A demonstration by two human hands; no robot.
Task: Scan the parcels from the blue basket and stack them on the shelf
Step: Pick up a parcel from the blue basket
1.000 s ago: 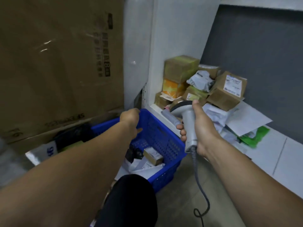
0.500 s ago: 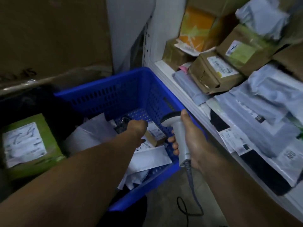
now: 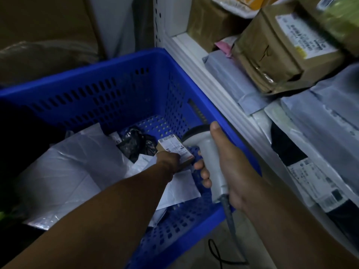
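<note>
I have the left hand (image 3: pixel 172 163) down in the blue basket (image 3: pixel 97 98), closed on the near end of a small box (image 3: pixel 175 150) that lies near the basket's right wall with its printed label facing up. The fingers themselves are mostly hidden beneath the box, so I read the grip from the curl of the knuckles. The right hand (image 3: pixel 231 167) is wrapped round the handle of the scanner (image 3: pixel 210 158), thumb up along the back, and the scanner's head sits just beside the box. To do this well, I judge I should lift the box only a little, tilt the label flat toward the scanner window, and slide my grip off the printed area, since the hand covers the label's lower corner. Room is tight on the right. The basket rim runs right behind the scanner hand and the white lip of the shelf (image 3: pixel 198 61) lies just beyond it, so I would draw the scanner back toward me rather than sideways. The cable (image 3: pixel 229 216) hangs over the basket's near corner and could snag there. A white bag (image 3: pixel 73 164) and a black wrapped parcel (image 3: pixel 136 141) fill the basket's left, so the freest path is straight up. On the shelf, a brown box (image 3: pixel 281 53) sits on grey mailers (image 3: pixel 229 74), leaving little bare space near the front.
</note>
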